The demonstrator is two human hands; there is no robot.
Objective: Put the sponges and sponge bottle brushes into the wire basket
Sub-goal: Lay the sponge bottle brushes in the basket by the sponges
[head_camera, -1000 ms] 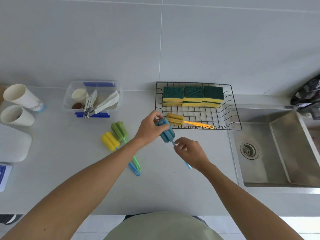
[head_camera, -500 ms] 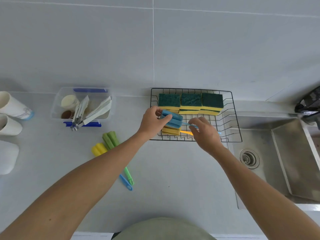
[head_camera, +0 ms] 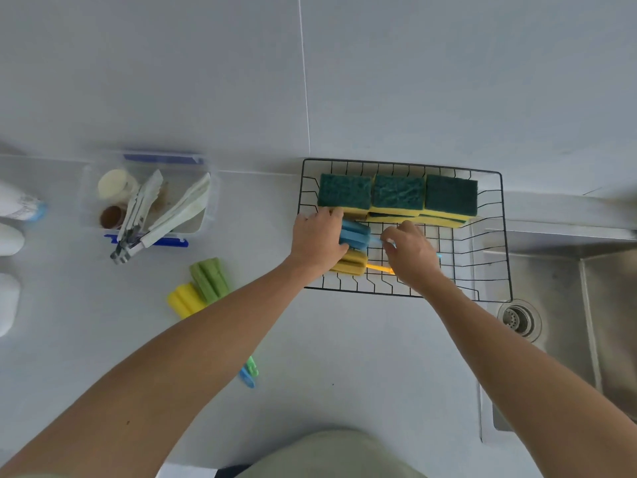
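A: Where is the blue sponge bottle brush (head_camera: 355,233) right now?

B: Inside the wire basket (head_camera: 504,236), at its left end. It sits just in front of the row of green-and-yellow sponges (head_camera: 398,196) and just behind the yellow-orange bottle brush (head_camera: 351,262) that lies on the basket floor.

A: Who has hold of it?

B: Both hands. The left hand (head_camera: 319,240) has its fingers curled around the blue foam head. The right hand (head_camera: 412,254) pinches narrowly near the thin handle, though the exact contact is hard to make out.

A: Which way does it lie?

B: Its long axis runs left to right, along the basket's length, foam head to the left and handle to the right, roughly parallel to the orange-handled brush below it. That matters, I think: setting it down means lowering it straight between that brush and the sponges.

A: What can't you see?

B: Most of the blue handle is covered by the right hand, with only a blurred tip beyond it. Whether the head already rests on the wire, I cannot tell. The green brush (head_camera: 209,279) and yellow brush (head_camera: 186,300) wait on the tabletop (head_camera: 344,357), nearer the left hand, their handles largely hidden under the left forearm.
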